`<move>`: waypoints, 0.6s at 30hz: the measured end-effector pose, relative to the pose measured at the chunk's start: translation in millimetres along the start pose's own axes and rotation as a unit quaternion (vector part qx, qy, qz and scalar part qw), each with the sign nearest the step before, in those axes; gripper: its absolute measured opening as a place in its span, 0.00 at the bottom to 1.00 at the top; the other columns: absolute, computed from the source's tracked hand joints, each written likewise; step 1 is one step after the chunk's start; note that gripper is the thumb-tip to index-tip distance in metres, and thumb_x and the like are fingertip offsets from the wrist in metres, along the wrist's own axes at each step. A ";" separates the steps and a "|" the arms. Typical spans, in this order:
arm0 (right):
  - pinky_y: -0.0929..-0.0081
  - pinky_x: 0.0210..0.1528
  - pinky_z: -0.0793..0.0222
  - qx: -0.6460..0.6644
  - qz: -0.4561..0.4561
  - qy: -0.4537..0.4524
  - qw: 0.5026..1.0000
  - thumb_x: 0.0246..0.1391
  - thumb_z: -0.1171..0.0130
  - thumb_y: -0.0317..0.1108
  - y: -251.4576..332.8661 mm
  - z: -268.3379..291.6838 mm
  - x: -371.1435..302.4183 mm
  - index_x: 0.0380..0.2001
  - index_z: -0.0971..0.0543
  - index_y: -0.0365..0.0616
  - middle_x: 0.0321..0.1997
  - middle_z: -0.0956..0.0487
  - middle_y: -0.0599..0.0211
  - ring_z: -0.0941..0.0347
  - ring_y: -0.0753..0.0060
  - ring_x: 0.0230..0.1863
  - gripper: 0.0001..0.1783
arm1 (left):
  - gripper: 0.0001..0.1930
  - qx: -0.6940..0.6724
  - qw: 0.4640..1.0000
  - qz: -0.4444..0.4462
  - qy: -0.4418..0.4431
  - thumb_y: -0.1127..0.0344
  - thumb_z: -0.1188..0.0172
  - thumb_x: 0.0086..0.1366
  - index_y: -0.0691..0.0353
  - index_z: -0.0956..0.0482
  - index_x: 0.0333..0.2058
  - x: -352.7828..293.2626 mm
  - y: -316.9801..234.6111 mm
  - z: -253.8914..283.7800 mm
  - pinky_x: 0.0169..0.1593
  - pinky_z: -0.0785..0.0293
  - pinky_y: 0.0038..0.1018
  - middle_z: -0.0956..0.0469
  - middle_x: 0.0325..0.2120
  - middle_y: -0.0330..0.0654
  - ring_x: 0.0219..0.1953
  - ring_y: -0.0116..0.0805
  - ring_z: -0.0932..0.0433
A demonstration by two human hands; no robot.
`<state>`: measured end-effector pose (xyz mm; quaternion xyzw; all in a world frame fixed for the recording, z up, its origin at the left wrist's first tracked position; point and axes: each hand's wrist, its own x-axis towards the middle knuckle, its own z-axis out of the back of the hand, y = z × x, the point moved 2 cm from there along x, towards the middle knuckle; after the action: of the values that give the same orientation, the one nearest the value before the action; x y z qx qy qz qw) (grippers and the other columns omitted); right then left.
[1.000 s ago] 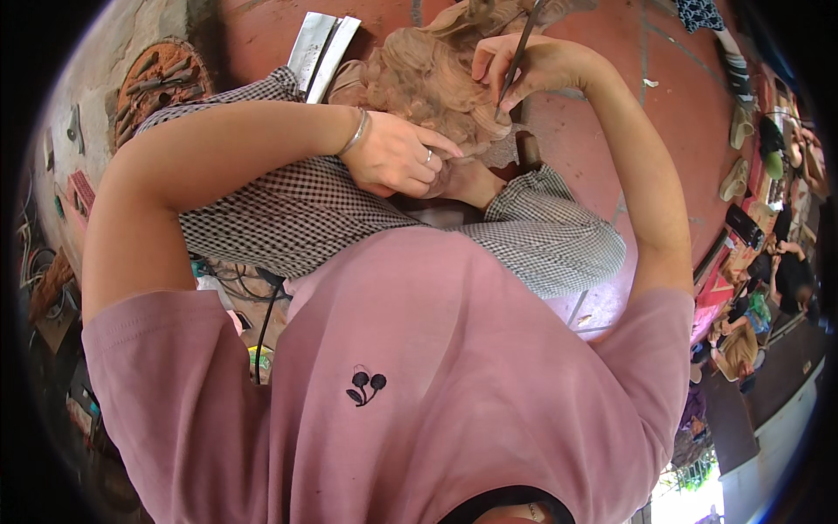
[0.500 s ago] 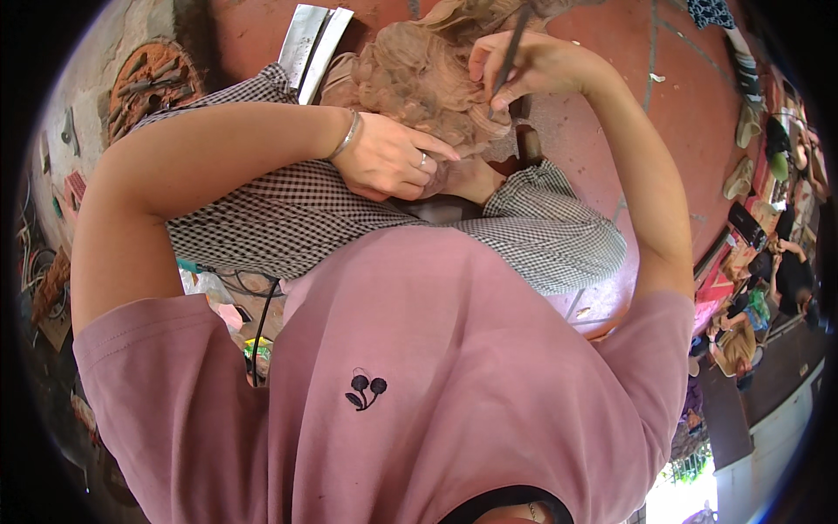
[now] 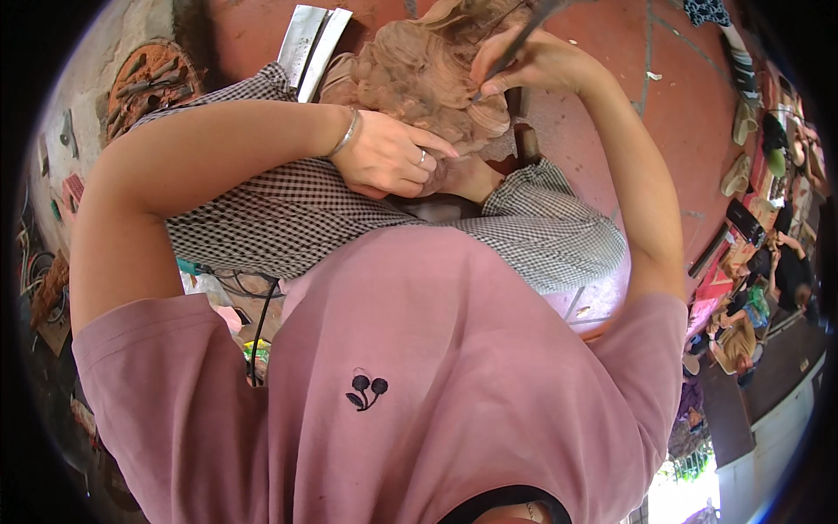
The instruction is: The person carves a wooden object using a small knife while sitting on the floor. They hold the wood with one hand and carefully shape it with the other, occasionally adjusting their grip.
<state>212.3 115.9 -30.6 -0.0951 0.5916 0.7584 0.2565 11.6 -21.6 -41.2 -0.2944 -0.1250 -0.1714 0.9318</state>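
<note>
A light-brown wood carving (image 3: 406, 74) with rounded, petal-like forms sits in front of my crossed legs. My left hand (image 3: 384, 157), wearing a ring and a bracelet, holds its near edge with the index finger stretched along it and the other fingers curled. The left thumb is hidden. Between the thumb and fingers of my right hand (image 3: 528, 65) is a slim dark chisel-like tool (image 3: 515, 48), slanting down to the left. Its tip is at the carving's right part. My bare foot (image 3: 476, 181) shows just beside the left fingertips.
At the far left stands a round reddish tray (image 3: 148, 92) with several dark tools. Two pale metal-like strips (image 3: 312, 48) lie behind my left knee. Red tiles (image 3: 602, 157) cover the floor. Sandals (image 3: 738, 175) and other people (image 3: 786, 271) are at the right.
My right hand and the tool have shifted slightly left, with the tool tip now higher on the carving and the handle more slanted. The left hand has stayed in place.
</note>
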 end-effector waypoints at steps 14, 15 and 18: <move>0.76 0.39 0.32 0.045 -0.054 -0.214 0.974 0.53 0.34 0.39 5.0 -23.1 -35.2 0.36 0.21 0.43 0.29 0.23 0.75 0.28 0.80 0.36 0.13 | 0.17 -0.021 0.999 0.004 0.024 0.57 0.34 0.47 0.63 0.24 0.32 -0.3 0.8 -0.7 0.72 0.46 0.49 0.24 0.31 0.42 0.45 0.40 0.24; 0.77 0.39 0.32 0.043 -0.087 -0.244 0.965 0.53 0.34 0.39 12.8 -30.9 -43.2 0.36 0.21 0.43 0.29 0.22 0.75 0.27 0.81 0.35 0.13 | 0.18 -0.026 0.999 0.009 0.026 0.57 0.33 0.47 0.63 0.24 0.32 -0.3 -0.6 -1.5 0.72 0.46 0.49 0.24 0.31 0.42 0.45 0.40 0.24; 0.78 0.35 0.29 0.133 -0.105 -0.336 0.926 0.52 0.32 0.38 7.7 -58.3 -56.5 0.33 0.20 0.42 0.28 0.19 0.74 0.26 0.83 0.31 0.12 | 0.18 -0.020 1.000 0.008 0.016 0.58 0.31 0.44 0.63 0.23 0.31 0.1 -1.5 -2.3 0.71 0.45 0.49 0.23 0.31 0.42 0.45 0.40 0.23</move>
<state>247.2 43.8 -15.3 0.1391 0.5527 0.6288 0.5289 11.4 -24.1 -42.3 -0.3107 -0.1041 -0.1713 0.9291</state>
